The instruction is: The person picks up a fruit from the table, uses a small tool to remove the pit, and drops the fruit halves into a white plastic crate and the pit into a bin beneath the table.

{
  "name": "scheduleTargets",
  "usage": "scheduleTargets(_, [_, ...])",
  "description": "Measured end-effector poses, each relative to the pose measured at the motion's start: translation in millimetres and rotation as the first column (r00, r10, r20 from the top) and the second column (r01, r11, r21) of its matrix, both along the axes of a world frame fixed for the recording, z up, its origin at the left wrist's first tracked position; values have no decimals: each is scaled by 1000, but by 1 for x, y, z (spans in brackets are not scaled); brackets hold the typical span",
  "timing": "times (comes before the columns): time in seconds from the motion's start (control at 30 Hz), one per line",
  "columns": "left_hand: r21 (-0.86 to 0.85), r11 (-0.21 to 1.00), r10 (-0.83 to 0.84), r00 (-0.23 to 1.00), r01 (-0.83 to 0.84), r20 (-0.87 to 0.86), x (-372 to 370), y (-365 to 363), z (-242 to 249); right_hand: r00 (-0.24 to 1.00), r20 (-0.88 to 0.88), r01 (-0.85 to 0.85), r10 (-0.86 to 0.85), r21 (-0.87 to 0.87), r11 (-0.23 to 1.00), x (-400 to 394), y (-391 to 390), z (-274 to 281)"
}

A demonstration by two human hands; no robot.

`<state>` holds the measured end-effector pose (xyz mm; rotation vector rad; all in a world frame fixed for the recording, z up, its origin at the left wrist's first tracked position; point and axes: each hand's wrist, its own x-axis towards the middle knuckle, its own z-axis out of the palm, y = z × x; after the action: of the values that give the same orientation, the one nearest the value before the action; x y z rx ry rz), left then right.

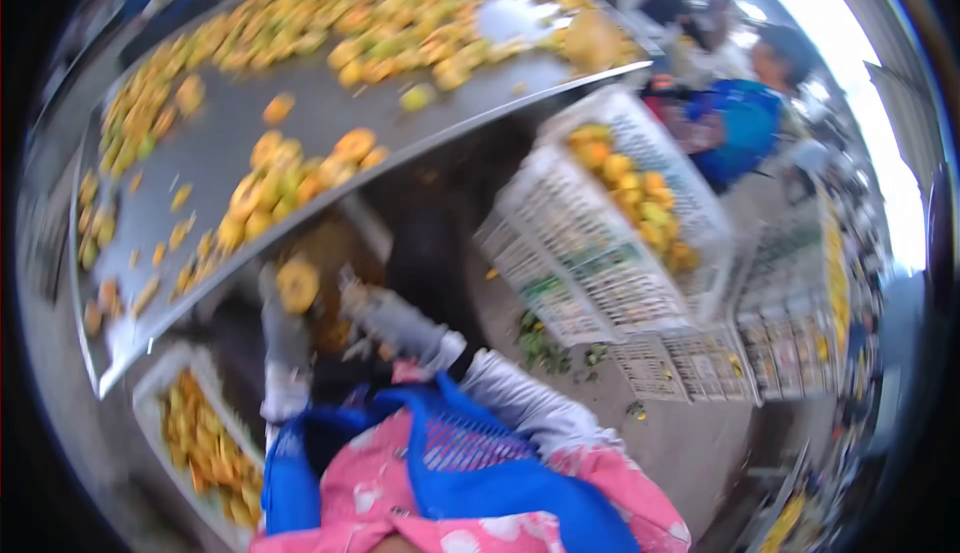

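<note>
A round yellow-orange fruit (297,285) with a dark spot at its middle is at the fingers of my left hand (273,291), which is closed on it just below the edge of the metal table (330,118). To the right of this fruit is my right hand (366,303), in a pale glove and pointing toward it, a small gap apart. Motion blur smears its fingers, and anything in them cannot be made out. On the table above both hands lies a pile of similar fruit (265,193).
More fruit (410,28) spreads along the table's far side. A white crate (600,243) of fruit stands at the right, beside further stacked crates (785,343). Another fruit crate (165,373) is at lower left. A person in blue (740,123) is at upper right. Green scraps (540,343) lie on the floor.
</note>
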<state>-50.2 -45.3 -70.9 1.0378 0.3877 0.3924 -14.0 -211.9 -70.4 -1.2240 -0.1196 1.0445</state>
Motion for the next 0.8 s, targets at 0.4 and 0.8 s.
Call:
scheduleTargets(0.4, [-57, 993, -108, 993, 105, -51, -9, 13, -6, 954, 268, -56, 132, -273, 960, -13, 30, 45])
scheduleTargets(0.8, [-5, 1000, 8, 996, -8, -89, -8, 8, 5, 524, 844, 199, 114, -252, 947, -11, 39, 18])
